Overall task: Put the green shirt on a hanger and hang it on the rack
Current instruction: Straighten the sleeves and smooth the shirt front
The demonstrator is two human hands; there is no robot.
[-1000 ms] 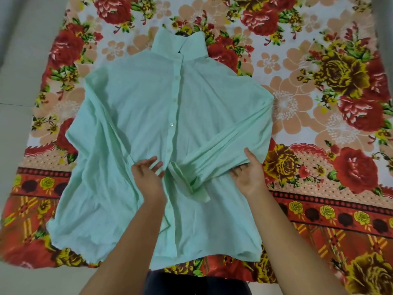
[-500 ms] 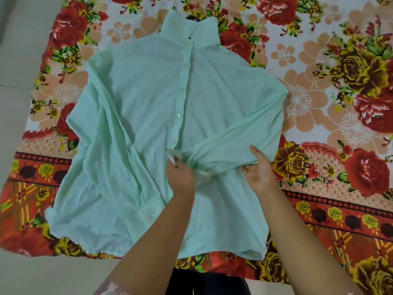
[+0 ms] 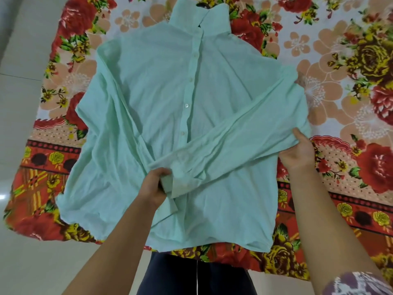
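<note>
On the floral sheet (image 3: 350,60), the green shirt (image 3: 161,86) is spread flat, front up. Its crossed sleeve (image 3: 244,133) is gripped at the cuff (image 3: 180,184) by the left hand (image 3: 154,186) and pinched at the fold by the right hand (image 3: 297,152). If tugged unevenly, the body could be bunched.

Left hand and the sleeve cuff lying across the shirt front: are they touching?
Touching. In the head view the left hand grips the cuff of the green shirt, fingers curled round it.

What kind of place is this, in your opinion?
Most likely a room in a home, though I cannot be sure: the green shirt lies spread on a floral cloth laid over pale floor tiles.
</note>
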